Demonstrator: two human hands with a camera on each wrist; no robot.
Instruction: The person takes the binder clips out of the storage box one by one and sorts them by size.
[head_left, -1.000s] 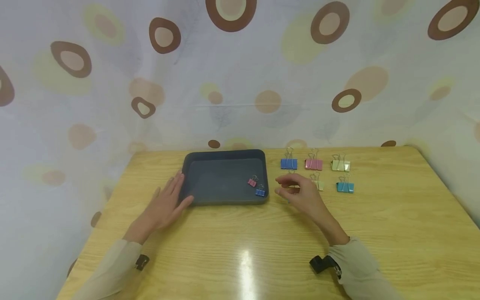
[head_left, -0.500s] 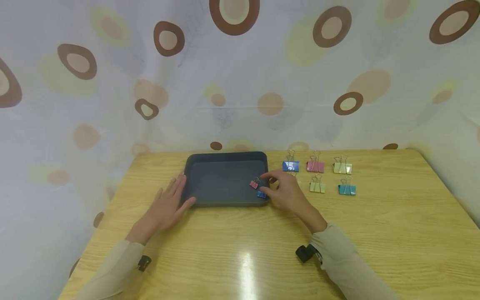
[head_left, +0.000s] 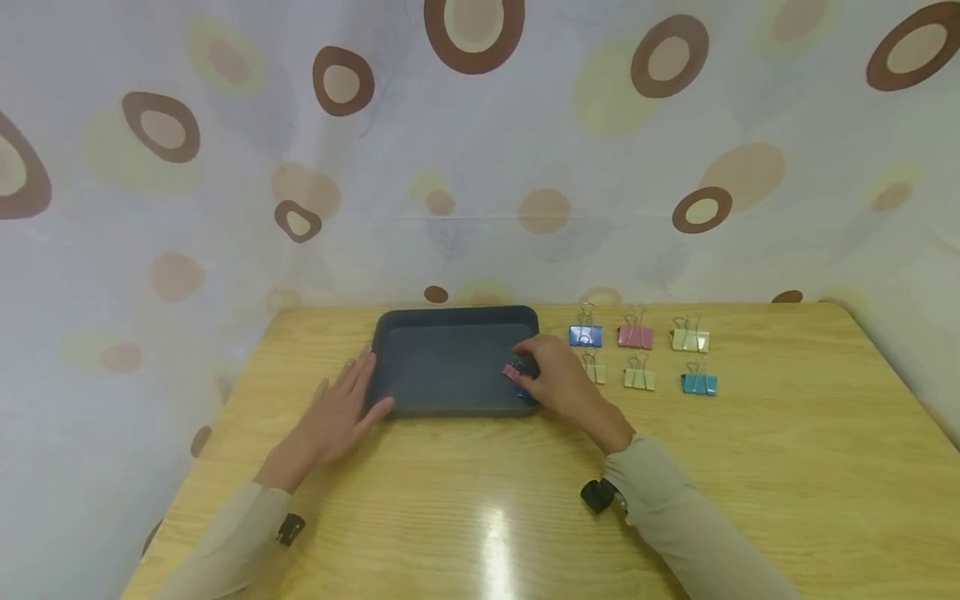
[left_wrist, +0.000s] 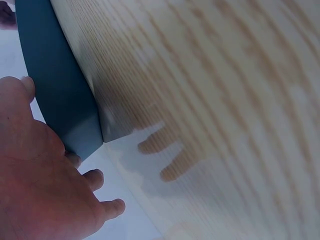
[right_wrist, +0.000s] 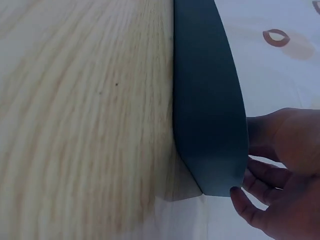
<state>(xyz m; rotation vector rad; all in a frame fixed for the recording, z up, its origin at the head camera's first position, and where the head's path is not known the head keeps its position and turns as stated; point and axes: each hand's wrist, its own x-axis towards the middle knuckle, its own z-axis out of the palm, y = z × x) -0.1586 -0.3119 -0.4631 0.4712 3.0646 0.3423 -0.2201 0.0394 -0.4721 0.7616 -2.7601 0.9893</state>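
A dark grey tray (head_left: pixel 438 367) lies at the back of the wooden table. My left hand (head_left: pixel 330 421) rests flat against its left side, fingers straight, as the left wrist view also shows. Inside the tray's right end are a small pink binder clip (head_left: pixel 511 372) and a small blue binder clip (head_left: pixel 522 394), partly covered by my right hand (head_left: pixel 558 379). That hand reaches over the right rim with bent fingers, thumb and forefinger right beside the two clips. In the right wrist view the tray wall hides its fingertips; I cannot tell whether it pinches anything.
Larger binder clips stand right of the tray: blue (head_left: pixel 586 335), pink (head_left: pixel 635 337) and pale yellow (head_left: pixel 690 340) behind, with two yellow (head_left: pixel 639 378) and one teal (head_left: pixel 700 383) in front. A patterned cloth (head_left: pixel 480 167) hangs behind the table (head_left: pixel 420 500).
My right hand has moved left from beside the larger clips to over the tray's right end, uncovering the front yellow clips. The left hand stays put; the view has shifted slightly.
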